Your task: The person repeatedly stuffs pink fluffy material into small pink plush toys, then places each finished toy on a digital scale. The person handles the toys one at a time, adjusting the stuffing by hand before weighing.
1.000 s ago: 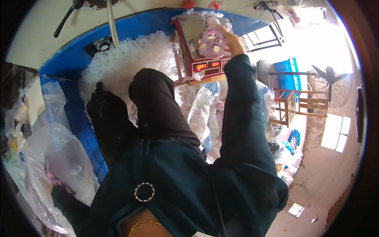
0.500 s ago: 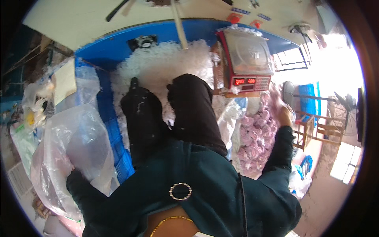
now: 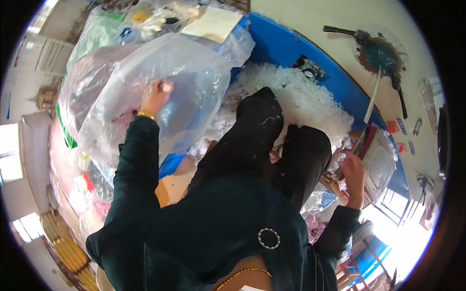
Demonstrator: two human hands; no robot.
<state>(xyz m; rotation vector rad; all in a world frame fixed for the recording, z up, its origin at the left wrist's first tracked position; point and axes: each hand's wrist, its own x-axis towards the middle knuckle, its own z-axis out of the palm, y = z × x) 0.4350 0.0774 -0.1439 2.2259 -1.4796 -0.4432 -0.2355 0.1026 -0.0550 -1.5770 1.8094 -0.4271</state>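
My left hand is over the mouth of a large clear plastic bag, its fingers curled in. What it holds, if anything, I cannot make out. A dull pink mass shows through the bag below the wrist. My right hand is beside my knee, between white fluffy filling and the red-framed scale. Its fingers are bent and apart, and I see nothing held in them. Part of a pile of pink plush pieces shows below, partly hidden by my right arm.
A blue-sided bin wall borders the white filling. Beyond it, a pale tabletop bears a round dark device with a pale tube. A paper sheet lies near the bags. Blue crating stands beside my left leg.
My view has turned left toward the plastic bag. My left hand has come from the bag's near side to its mouth. My right hand has left the pink pile for the scale's side.
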